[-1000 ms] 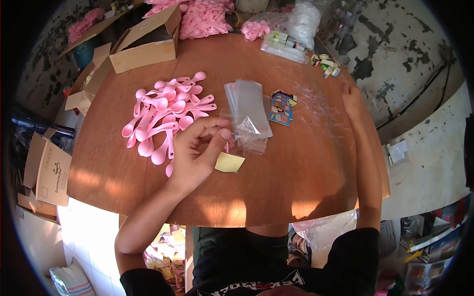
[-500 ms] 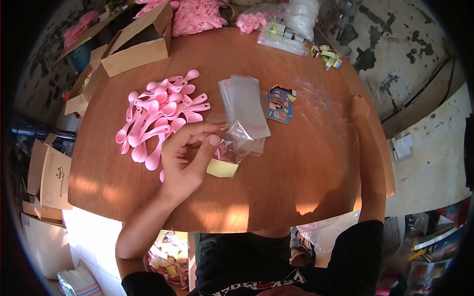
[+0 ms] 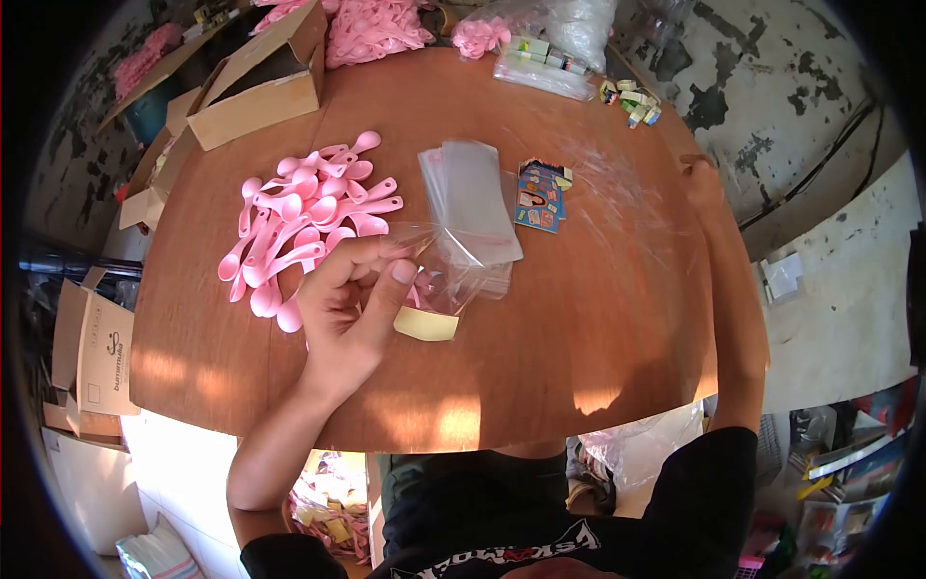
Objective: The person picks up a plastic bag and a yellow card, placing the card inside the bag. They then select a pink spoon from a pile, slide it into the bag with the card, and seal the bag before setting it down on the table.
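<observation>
My left hand [image 3: 352, 304] is closed, pinching the edge of a clear plastic bag [image 3: 461, 280] between thumb and fingers. A pale yellow card [image 3: 425, 324] shows at the bag's lower end, and something pink is partly visible inside, beside my thumb. Just left of this hand lies a heap of pink plastic spoons [image 3: 323, 207]. Beyond the bag is a stack of flat clear bags [image 3: 473, 198]. My right hand [image 3: 704, 183] is at the table's far right edge, apart from the bag; its fingers are too blurred and hidden to read.
Small blue printed cards [image 3: 540, 198] lie right of the bag stack on the brown table [image 3: 579, 318]. An open cardboard box [image 3: 256, 106] stands back left. Bagged pink spoons [image 3: 376, 34], clear packets [image 3: 545, 77] and small folded cards [image 3: 632, 101] line the back edge.
The bag in my left hand has spread wider, with the yellow card still at its bottom. My right hand has shifted slightly at the right edge. The whole view has tilted a little.
</observation>
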Motion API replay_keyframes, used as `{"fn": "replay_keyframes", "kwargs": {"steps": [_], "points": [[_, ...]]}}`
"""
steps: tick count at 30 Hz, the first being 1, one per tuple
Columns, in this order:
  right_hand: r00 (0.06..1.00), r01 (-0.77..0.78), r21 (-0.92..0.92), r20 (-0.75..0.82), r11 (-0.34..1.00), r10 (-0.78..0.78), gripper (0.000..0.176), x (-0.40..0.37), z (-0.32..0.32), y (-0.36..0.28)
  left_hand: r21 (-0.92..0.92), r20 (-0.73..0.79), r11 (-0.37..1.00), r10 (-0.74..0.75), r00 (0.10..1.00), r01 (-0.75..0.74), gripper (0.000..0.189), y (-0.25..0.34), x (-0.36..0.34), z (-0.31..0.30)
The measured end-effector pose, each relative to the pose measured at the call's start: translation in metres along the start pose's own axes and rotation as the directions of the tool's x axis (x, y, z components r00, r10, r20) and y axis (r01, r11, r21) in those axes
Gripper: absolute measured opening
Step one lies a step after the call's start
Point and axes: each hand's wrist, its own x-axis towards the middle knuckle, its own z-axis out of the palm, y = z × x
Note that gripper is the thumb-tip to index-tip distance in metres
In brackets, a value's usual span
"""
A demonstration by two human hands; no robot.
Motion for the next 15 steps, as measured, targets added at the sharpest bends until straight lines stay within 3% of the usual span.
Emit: {"fn": "replay_keyframes", "kwargs": {"steps": [4,6,7,9,10,12,13,15], "points": [[0.994,0.11,0.095,0.02,0.989,-0.112,0.022,-0.016,-0.064,-0.1,-0.052,0.012,0.999,0.011,1.0,-0.01,0.01,-0.001,0.0,0.0],[0.977,0.207,0.27,-0.007,0.94,-0.213,0.021,-0.029,-0.095,-0.15,-0.068,0.061,0.998,-0.014,0.998,0.018,0.011,-0.002,-0.001,0.0],[0.976,0.211,0.272,-0.011,0.939,-0.216,0.021,-0.035,-0.104,-0.17,-0.066,0.058,0.998,-0.011,0.998,0.015,0.011,-0.002,-0.002,0.0],[0.973,0.181,0.59,0.01,0.787,-0.231,0.019,-0.043,-0.118,-0.201,-0.083,0.059,0.996,-0.024,0.998,0.028,0.01,-0.003,-0.001,0.001],[0.972,0.184,0.594,0.008,0.783,-0.234,0.019,-0.044,-0.124,-0.21,-0.116,0.025,0.993,-0.026,0.999,0.028,0.012,-0.004,-0.001,0.001],[0.906,-0.057,0.828,0.277,0.559,-0.319,0.026,-0.042,-0.135,-0.223,-0.1,0.012,0.994,-0.033,0.999,0.034,0.012,-0.001,0.0,-0.001],[0.906,-0.055,0.829,0.276,0.556,-0.322,0.026,-0.039,-0.144,-0.224,-0.09,0.004,0.995,-0.043,0.999,0.043,0.012,0.0,0.0,-0.002],[0.85,-0.034,0.97,0.154,0.239,-0.503,0.033,-0.029,-0.158,-0.217,-0.094,-0.007,0.995,-0.038,0.999,0.037,0.012,0.0,0.001,-0.004]]}}
